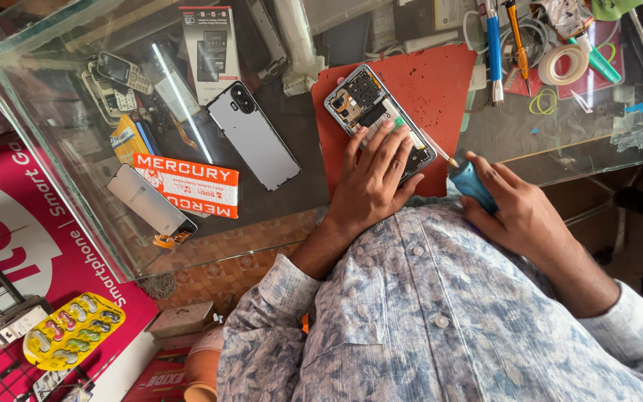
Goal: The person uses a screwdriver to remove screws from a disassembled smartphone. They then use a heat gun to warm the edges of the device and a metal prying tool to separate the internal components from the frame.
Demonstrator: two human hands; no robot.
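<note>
On a glass counter, we pin an opened smartphone point(379, 119) flat on a red work mat point(440, 89) with our left hand point(372, 182), fingers spread; our right hand point(519, 212) grips a blue-handled tool point(470, 182), tip at the phone's near right edge. A slip could gouge the exposed board. Left lie a detached back cover point(254, 134) and old handsets point(117, 82); screwdrivers point(504, 45) and tape point(563, 65) sit far right.

Opened phone point(376, 112) lies back-off on the red mat, innards exposed; blue-handled screwdriver point(470, 181) tilts just beside it.
</note>
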